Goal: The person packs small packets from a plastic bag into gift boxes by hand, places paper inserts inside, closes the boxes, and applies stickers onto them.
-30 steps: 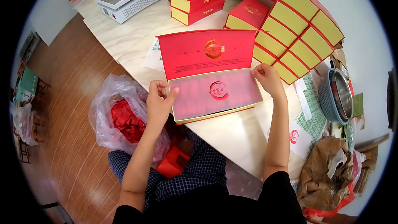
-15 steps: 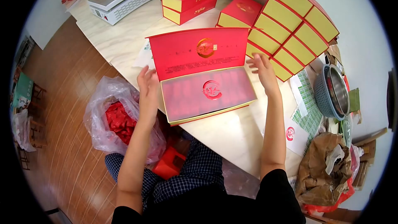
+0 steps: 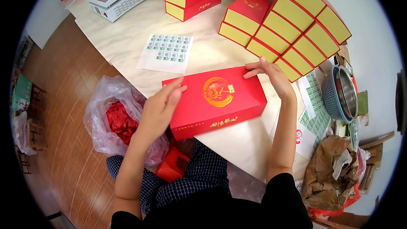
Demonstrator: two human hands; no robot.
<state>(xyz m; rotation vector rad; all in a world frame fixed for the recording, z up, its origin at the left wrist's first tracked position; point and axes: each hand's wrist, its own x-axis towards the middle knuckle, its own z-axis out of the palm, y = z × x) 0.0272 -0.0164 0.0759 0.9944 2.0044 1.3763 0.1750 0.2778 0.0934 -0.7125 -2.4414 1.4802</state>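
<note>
Box (image 3: pixel 218 101) lies shut at the table (image 3: pixel 123 48) edge

From my remote feed, I see its near left corner jutting past the edge. The left hand (image 3: pixel 159 110) is at the box's left end, fingers outstretched over the lid; the right hand (image 3: pixel 275 78) is at the far right corner, fingers loosely spread. Neither grips; I can't tell how firmly they touch. Beyond lies a label sheet (image 3: pixel 167 51).

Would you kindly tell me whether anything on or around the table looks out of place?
The closed red box sits askew, its near left corner appearing to jut past the edge of the table. I see no spill or damage.
</note>
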